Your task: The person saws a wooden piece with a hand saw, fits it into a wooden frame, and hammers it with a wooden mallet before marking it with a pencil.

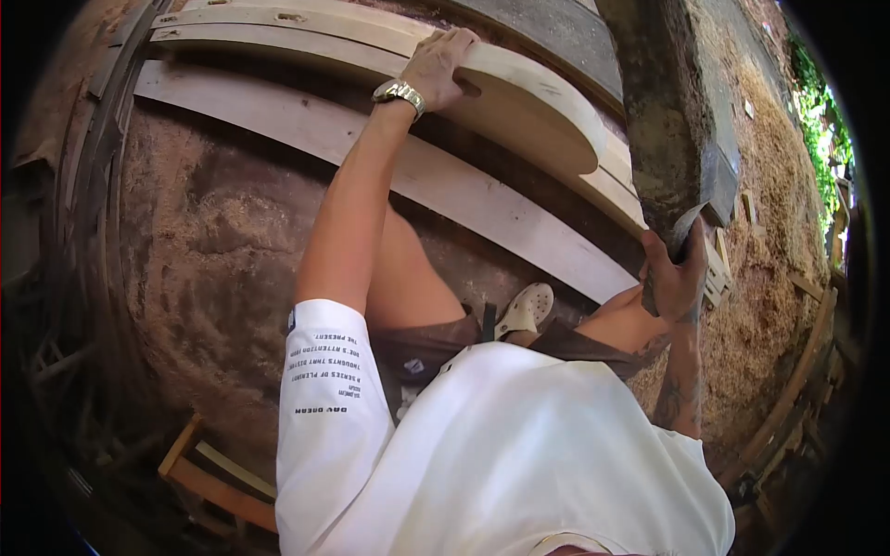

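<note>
12 o'clock: left hand (438, 70), fingers curled over one curved board (528, 107) | 3: right hand (679, 283), fingers closed on one grey sheet (684, 225) | 2: one dark beam (660, 120) | 10: one plank (232, 104)

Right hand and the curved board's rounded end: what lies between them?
Pale planking lies between the right hand and the curved board, as the head view shows.

And there on the left white sleeve (332, 371), upside down, it's "DAY DREAM"! Smaller lines follow: "A SERIES OF", "THOUGHTS THAT", each ending in a blurred word, then "ONE'S ATTENTION FROM", "THE PRESENT."; tiny print under the title stays unreadable.
</note>
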{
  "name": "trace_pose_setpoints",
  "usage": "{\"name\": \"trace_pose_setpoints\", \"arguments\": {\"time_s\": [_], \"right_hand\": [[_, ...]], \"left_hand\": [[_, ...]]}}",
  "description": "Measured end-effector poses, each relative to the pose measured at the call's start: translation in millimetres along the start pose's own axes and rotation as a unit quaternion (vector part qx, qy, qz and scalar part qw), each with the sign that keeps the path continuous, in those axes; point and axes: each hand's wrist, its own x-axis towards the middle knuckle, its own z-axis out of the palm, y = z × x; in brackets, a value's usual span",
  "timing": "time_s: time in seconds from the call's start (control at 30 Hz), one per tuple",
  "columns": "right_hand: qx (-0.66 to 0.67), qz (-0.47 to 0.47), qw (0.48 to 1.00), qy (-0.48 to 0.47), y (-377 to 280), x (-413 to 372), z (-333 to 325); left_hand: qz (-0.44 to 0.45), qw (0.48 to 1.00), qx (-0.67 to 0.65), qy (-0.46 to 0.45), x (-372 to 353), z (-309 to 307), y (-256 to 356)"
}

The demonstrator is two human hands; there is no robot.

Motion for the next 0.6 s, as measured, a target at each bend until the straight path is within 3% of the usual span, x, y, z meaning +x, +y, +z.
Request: {"name": "trace_pose_setpoints", "arguments": {"time_s": [0.13,0.27,0.37,0.43,0.5,0.6], "right_hand": [[-0.118,-0.032,0.99,0.067,3,-13,48],[-0.225,-0.073,0.971,0.021,13,-2,79],[-0.158,0.108,0.981,-0.041,-53,2,60],[-0.12,0.03,0.992,0.04,-46,-10,65],[-0.102,0.028,0.992,0.075,-60,-24,71],[-0.202,-0.072,0.973,0.08,-35,-20,96]], "left_hand": [[0.006,1.0,-0.013,0.012,0,6,-5],[0.009,1.0,-0.017,-0.006,3,5,-2],[0.009,1.0,-0.017,-0.018,5,3,-3],[0.013,1.0,-0.016,-0.007,5,6,-7],[0.008,1.0,-0.027,-0.013,2,5,-7],[0.022,0.999,-0.032,-0.007,5,10,-13]]}}
